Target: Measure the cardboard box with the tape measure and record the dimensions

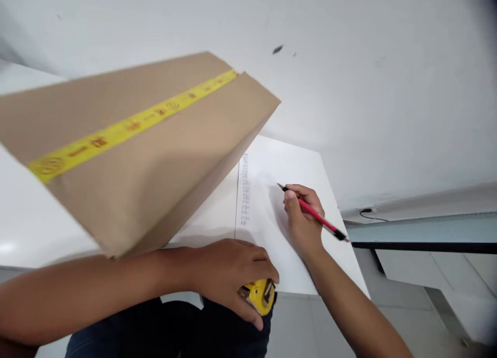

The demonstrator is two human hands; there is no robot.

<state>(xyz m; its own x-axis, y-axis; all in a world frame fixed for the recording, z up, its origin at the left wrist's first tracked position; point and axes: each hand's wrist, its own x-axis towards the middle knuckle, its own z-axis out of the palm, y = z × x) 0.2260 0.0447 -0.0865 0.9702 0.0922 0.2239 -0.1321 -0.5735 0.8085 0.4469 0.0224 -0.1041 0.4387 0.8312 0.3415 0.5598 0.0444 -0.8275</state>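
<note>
Wrapped round a yellow tape measure (261,297), my left hand (236,272) rests at the front edge of the white table, its forearm close along the near side of a cardboard box (163,135). My right hand (305,218) grips a red and black pencil (316,213), its dark tip pointing up and left over the white surface. To the left of that tip, a column of small handwritten marks (244,190) runs along the surface, beside a dark seam line. Yellow printed packing tape (135,125) stretches along the top of the box.
The white table (303,156) ends at the right of my right hand. Behind it stands a white wall (349,89) with a few dark scuffs. A black cable (373,215) lies at the right. Below are my dark-clothed legs (174,327) and a tiled floor (330,327).
</note>
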